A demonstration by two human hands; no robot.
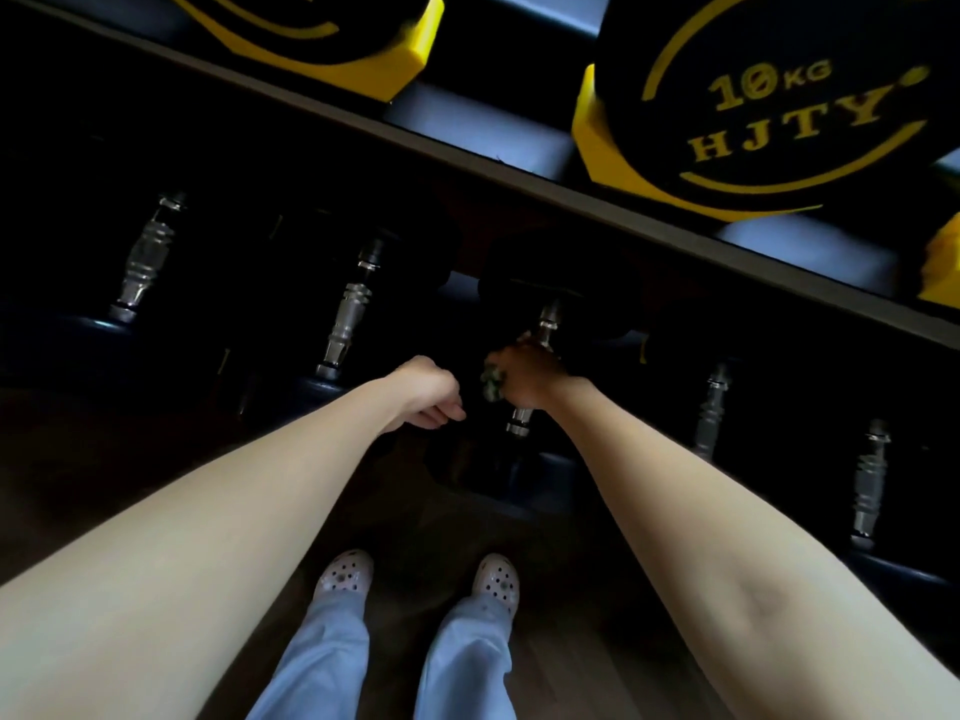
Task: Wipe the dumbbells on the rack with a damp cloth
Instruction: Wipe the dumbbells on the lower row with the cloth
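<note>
On the dark lower shelf lies a dumbbell with a chrome handle (546,319) and black heads. My right hand (527,376) is wrapped around that handle with a pale green patterned cloth (491,383) bunched between palm and metal. My left hand (434,394) hovers just left of it, fingers curled in, nothing visible in it; it touches no dumbbell. Further dumbbells lie alongside, with chrome handles to the left (348,309) and right (714,407).
The upper shelf rail (467,148) runs diagonally above my hands. On it rest black-and-yellow dumbbells, one marked 10 KG (753,111). More handles show at far left (143,257) and far right (872,480). My feet in pale clogs (345,571) stand on a dark wood floor.
</note>
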